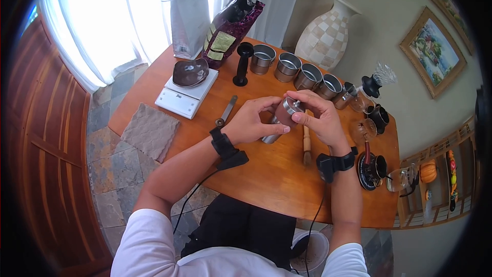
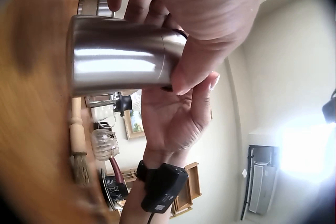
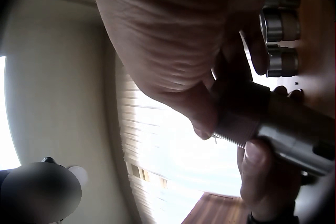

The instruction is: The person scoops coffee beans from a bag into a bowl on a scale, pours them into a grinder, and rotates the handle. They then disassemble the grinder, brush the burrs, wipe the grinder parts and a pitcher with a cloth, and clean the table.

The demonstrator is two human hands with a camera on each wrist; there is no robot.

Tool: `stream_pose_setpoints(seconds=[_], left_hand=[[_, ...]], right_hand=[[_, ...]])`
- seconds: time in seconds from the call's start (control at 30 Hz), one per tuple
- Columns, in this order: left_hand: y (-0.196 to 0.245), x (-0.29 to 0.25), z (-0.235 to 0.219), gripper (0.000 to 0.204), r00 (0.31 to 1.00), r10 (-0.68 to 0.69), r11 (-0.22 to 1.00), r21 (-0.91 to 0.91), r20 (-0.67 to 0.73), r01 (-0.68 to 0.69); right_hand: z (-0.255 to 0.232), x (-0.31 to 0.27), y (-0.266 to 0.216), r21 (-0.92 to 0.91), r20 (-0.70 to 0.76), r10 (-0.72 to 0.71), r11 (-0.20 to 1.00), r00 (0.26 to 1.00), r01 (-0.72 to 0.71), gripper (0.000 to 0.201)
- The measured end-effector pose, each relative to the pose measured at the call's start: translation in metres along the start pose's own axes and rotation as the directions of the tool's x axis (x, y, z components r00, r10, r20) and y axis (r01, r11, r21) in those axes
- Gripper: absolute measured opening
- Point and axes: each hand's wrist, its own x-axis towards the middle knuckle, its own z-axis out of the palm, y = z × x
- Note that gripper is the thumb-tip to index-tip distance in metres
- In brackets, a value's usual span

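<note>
Over the middle of the table, both hands hold a hand coffee grinder (image 1: 290,115), a steel cylinder with a brown band and a short metal stem on its top. My left hand (image 1: 252,121) wraps fingers and thumb round the body; in the left wrist view the steel lower part (image 2: 126,58) shows below that grip. With thumb and fingertips, my right hand (image 1: 322,118) grips the upper end near the lid. A ridged ring (image 3: 231,134) shows by the right thumb in the right wrist view. A flat metal bar (image 1: 228,110) with a round end lies left of the left hand.
A white scale (image 1: 180,100) bearing a dark dish (image 1: 190,73), a grey cloth (image 1: 149,131) and coffee bags (image 1: 233,28) are at left. Behind stand a black tool (image 1: 242,66) and several steel cups (image 1: 263,60). A brush (image 1: 307,146) and glassware (image 1: 363,129) lie right.
</note>
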Motion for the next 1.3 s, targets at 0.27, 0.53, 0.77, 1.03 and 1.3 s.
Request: stream_pose_setpoints(seconds=[0.27, 0.53, 0.77, 1.03, 1.3], left_hand=[[0.004, 0.008, -0.02, 0.067, 0.959, 0.129, 0.935, 0.354, -0.252, -0.033], [0.016, 0.011, -0.073, 0.072, 0.856, 0.095, 0.84, 0.502, -0.508, 0.205], [0.013, 0.007, -0.079, 0.072, 0.86, 0.162, 0.687, 0.681, -0.484, 0.254], [0.009, 0.005, -0.079, 0.069, 0.87, 0.174, 0.523, 0.792, -0.462, 0.315], [0.012, 0.003, -0.077, 0.064, 0.835, 0.126, 0.499, 0.762, -0.536, 0.413]], right_hand=[[0.025, 0.002, 0.001, -0.217, -0.319, -0.002, 0.974, 0.948, -0.071, 0.048], [0.018, 0.0, -0.01, -0.276, -0.4, -0.049, 0.959, 0.915, -0.069, 0.041], [0.0, -0.006, -0.017, -0.403, -0.392, 0.137, 0.863, 0.91, -0.304, 0.03], [0.003, -0.011, 0.022, -0.757, -0.346, 0.385, 0.425, 0.856, -0.497, 0.039], [0.003, -0.01, 0.029, -0.813, -0.366, 0.383, 0.312, 0.848, -0.492, 0.04]])
